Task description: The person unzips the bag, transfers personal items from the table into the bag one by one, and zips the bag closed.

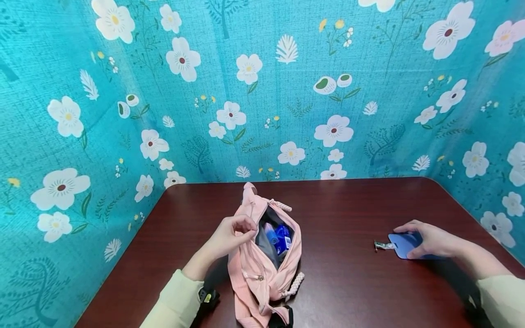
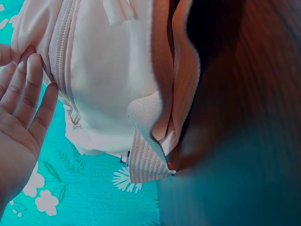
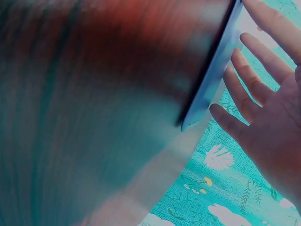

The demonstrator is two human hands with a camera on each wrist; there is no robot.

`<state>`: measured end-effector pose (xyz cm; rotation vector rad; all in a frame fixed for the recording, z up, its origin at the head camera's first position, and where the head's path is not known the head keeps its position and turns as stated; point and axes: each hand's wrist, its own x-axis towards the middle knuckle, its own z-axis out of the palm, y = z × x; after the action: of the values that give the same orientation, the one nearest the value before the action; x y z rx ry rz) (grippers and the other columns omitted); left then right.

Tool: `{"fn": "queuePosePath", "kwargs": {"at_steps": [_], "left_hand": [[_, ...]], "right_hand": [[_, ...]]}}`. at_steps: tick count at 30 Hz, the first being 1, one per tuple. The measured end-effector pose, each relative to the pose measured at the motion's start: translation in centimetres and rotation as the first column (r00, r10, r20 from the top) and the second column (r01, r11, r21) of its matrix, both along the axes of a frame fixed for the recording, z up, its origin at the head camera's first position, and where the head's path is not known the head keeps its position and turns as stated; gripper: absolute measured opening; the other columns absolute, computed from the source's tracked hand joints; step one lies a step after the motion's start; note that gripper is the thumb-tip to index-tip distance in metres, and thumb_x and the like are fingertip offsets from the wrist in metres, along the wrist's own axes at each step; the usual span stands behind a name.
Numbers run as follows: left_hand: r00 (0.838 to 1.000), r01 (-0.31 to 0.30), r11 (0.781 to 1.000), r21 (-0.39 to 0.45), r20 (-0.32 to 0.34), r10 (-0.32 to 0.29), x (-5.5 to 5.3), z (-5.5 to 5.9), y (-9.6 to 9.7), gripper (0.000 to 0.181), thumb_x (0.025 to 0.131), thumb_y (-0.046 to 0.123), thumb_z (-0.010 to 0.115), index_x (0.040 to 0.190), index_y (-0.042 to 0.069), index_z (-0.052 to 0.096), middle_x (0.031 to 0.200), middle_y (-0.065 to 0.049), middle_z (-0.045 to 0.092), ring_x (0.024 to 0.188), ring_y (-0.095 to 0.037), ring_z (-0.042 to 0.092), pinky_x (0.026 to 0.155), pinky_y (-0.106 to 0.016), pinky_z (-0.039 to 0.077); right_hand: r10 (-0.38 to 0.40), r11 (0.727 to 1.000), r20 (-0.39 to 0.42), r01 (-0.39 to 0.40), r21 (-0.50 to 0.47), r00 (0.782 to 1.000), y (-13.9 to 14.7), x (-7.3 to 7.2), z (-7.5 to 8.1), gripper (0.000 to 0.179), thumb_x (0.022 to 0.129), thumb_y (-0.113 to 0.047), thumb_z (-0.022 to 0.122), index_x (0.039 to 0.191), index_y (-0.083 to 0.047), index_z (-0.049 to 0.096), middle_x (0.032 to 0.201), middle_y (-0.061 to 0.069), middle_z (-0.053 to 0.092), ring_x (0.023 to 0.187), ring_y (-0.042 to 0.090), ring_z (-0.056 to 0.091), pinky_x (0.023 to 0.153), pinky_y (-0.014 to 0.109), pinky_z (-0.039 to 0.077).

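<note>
A pink bag [image 1: 246, 269] lies on the table with its main zip open and the grey lining showing. My left hand [image 1: 233, 234] pinches the fabric at the opening's left edge between thumb and index finger; in the left wrist view the other fingers [image 2: 35, 80] stretch beside the zip. Inside the bag are a blue packet [image 1: 283, 239] with a white label and a light blue and pink tube-like item [image 1: 270, 234]. On the right, a blue card holder [image 1: 404, 243] lies under my right hand [image 1: 432, 241], whose fingers spread over it, thumb against its surface.
A metal-and-strap clip [image 1: 384, 246] sticks out from the card holder's left end. Braided pulls and a wide pink strap [image 1: 244, 300] hang off the bag. The dark red-brown table [image 1: 340, 282] ends at a floral turquoise cloth [image 1: 270, 114] behind and at both sides.
</note>
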<state>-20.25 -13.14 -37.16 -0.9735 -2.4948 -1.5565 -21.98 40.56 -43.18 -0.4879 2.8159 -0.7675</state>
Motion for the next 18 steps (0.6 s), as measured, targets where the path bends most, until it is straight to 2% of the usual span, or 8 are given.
{"fn": "queuePosePath", "kwargs": {"at_steps": [7,12,18], "left_hand": [[1.0,0.006,1.0,-0.002,0.0,-0.006,-0.06,-0.06,0.01,0.008,0.086,-0.003,0.069,0.093,-0.002,0.067,0.079,-0.006,0.063,0.071,-0.017,0.057,0.07,-0.031,0.053],[1.0,0.006,1.0,0.004,-0.002,-0.006,-0.11,-0.1,0.02,0.008,0.085,-0.004,0.069,0.093,-0.002,0.066,0.078,-0.006,0.063,0.07,-0.017,0.057,0.068,-0.029,0.052],[1.0,0.006,1.0,0.009,-0.011,-0.006,-0.23,-0.1,0.03,0.008,0.085,-0.005,0.069,0.092,-0.002,0.066,0.077,-0.004,0.062,0.07,-0.016,0.057,0.067,-0.027,0.052]], "right_hand": [[-0.022,0.999,-0.008,0.022,0.026,1.0,0.18,0.02,-0.21,0.065,0.064,-0.03,0.089,0.118,-0.002,0.064,0.115,0.025,0.052,0.1,0.042,0.05,0.075,0.055,0.05],[-0.036,0.998,-0.013,0.036,0.043,0.999,0.34,-0.09,-0.26,0.069,0.061,-0.032,0.09,0.117,0.0,0.064,0.112,0.023,0.053,0.099,0.041,0.051,0.075,0.055,0.049],[-0.015,0.999,-0.034,0.017,0.041,0.999,0.29,-0.22,-0.18,0.068,0.06,-0.031,0.09,0.114,-0.002,0.06,0.11,0.02,0.055,0.098,0.038,0.051,0.076,0.055,0.049]]}}
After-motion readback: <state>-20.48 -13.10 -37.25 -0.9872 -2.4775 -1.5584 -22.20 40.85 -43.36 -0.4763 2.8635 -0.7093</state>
